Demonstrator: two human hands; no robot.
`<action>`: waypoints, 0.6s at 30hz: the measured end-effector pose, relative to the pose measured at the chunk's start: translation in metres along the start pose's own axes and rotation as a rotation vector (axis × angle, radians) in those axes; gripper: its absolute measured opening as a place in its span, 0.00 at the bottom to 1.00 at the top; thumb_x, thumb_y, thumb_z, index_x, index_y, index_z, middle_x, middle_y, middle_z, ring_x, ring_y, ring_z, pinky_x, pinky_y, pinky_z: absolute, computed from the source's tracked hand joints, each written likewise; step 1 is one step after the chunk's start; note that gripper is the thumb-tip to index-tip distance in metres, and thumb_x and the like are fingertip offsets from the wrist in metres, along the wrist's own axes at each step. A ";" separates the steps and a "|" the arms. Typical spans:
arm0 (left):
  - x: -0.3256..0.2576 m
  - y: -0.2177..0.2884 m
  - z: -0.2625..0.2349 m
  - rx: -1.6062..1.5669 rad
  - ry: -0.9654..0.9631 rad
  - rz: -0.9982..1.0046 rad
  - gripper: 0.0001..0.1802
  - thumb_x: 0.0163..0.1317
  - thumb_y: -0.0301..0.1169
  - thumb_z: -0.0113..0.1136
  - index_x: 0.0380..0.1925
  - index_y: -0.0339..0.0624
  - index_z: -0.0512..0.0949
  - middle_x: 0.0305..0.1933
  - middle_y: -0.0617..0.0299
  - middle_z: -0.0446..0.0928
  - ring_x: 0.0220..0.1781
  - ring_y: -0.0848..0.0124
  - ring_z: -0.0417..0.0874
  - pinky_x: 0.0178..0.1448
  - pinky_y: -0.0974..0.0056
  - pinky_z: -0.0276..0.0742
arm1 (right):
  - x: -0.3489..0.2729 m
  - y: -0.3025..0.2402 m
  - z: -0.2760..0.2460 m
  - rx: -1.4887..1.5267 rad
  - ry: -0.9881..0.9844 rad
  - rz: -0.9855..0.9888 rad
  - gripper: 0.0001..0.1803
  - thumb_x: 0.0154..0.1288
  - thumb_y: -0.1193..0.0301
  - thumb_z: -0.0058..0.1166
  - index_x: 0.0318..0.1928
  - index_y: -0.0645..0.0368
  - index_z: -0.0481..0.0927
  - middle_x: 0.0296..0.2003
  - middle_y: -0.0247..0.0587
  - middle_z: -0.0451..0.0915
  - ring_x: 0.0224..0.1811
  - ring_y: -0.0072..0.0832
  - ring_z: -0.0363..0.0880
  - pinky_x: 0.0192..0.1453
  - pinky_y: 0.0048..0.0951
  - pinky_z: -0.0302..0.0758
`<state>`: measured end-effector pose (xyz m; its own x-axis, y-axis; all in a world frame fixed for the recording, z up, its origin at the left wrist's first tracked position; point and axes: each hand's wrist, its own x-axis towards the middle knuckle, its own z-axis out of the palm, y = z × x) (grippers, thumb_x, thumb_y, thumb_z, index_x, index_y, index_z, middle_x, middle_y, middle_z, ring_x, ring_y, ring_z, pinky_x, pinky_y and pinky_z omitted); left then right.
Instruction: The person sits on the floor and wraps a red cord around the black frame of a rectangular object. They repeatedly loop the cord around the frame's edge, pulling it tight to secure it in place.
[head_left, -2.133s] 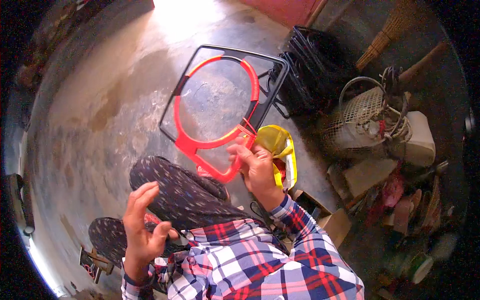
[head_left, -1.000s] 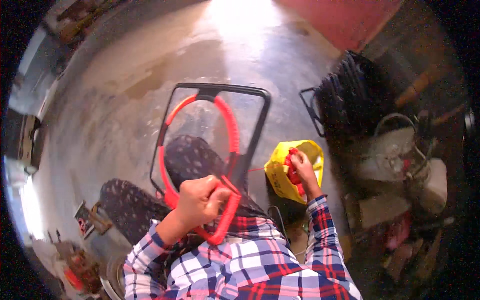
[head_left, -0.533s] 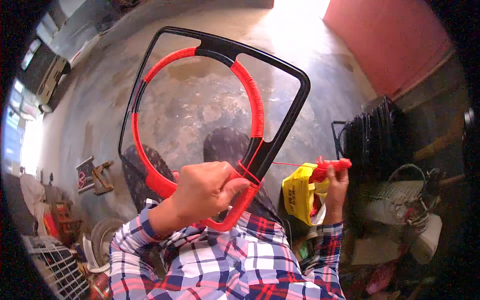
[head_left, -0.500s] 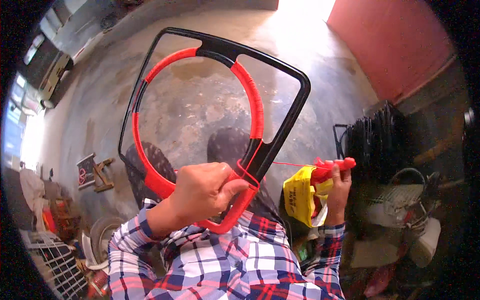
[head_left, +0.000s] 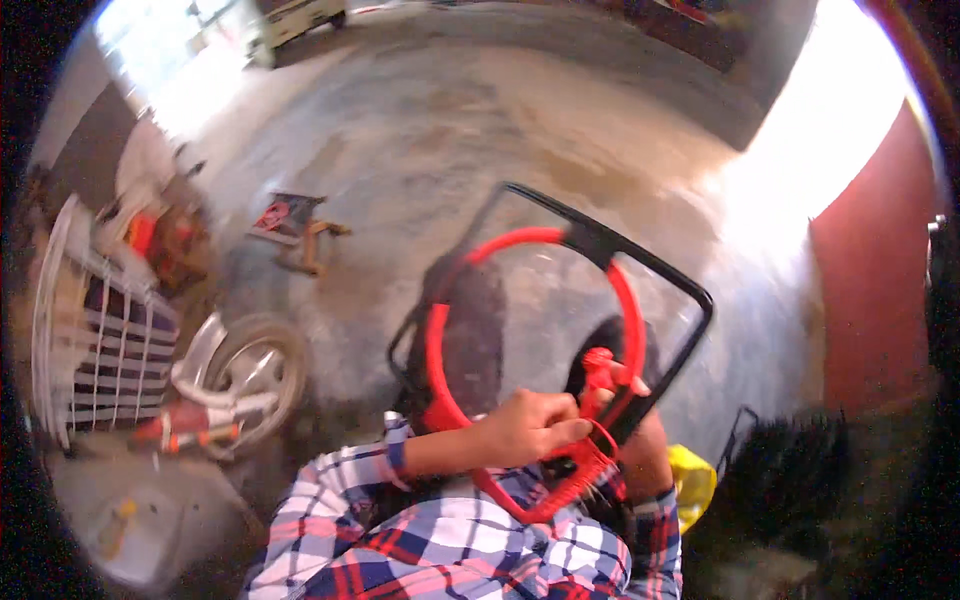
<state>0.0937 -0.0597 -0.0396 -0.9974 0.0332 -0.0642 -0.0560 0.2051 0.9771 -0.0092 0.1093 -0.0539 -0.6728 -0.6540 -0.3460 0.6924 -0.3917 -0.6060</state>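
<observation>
Bare concrete floor (head_left: 560, 130) fills most of my view, stained and worn, with strong daylight burning out the upper right beside a red wall (head_left: 870, 300).

My left hand (head_left: 530, 428) is clenched around the lower part of a red ring (head_left: 436, 370), which sits inside a black rounded-square frame (head_left: 640, 258); the whole piece is held up in front of my chest, tilted, its top leaning away toward the floor. My right hand (head_left: 640, 440) is just behind the ring's lower right side, pinching a small red tool (head_left: 598, 372) against the frame edge; its fingers are closed on the tool, though motion blur hides the finer detail. Red cord or winding (head_left: 585, 465) wraps the ring just beside my left knuckles.

My plaid sleeves come in from the bottom edge. A yellow object (head_left: 695, 482) lies just below my right wrist, partly hidden. Farther left, well apart from my hands, stand a small wheel (head_left: 250, 375), a white wire basket (head_left: 85, 340) and some red and white clutter. A small wooden stand (head_left: 295, 230) rests on the floor beyond.
</observation>
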 end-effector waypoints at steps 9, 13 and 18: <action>-0.007 -0.022 -0.009 -0.387 0.161 -0.186 0.25 0.67 0.45 0.62 0.53 0.38 0.71 0.37 0.56 0.80 0.30 0.73 0.81 0.37 0.65 0.78 | 0.002 0.037 -0.002 -0.682 -0.029 -0.110 0.24 0.71 0.64 0.55 0.61 0.64 0.71 0.49 0.39 0.80 0.48 0.27 0.79 0.51 0.27 0.78; -0.015 -0.002 -0.021 -0.244 0.156 -0.023 0.24 0.66 0.40 0.64 0.57 0.39 0.74 0.50 0.61 0.83 0.50 0.73 0.82 0.58 0.65 0.77 | 0.009 0.042 0.000 -0.360 -0.135 -0.082 0.24 0.72 0.67 0.54 0.64 0.64 0.69 0.52 0.44 0.80 0.52 0.32 0.81 0.54 0.33 0.80; 0.001 -0.043 -0.003 -0.371 0.210 -0.017 0.21 0.65 0.36 0.66 0.54 0.41 0.77 0.45 0.63 0.84 0.45 0.75 0.82 0.49 0.66 0.78 | 0.012 0.048 -0.017 -0.289 -0.044 -0.042 0.21 0.70 0.67 0.56 0.58 0.63 0.72 0.51 0.46 0.80 0.48 0.34 0.82 0.51 0.34 0.81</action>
<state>0.0952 -0.0711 -0.0809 -0.9817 -0.1748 -0.0760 -0.0473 -0.1631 0.9855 0.0117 0.0937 -0.0992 -0.6828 -0.6712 -0.2885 0.5568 -0.2225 -0.8003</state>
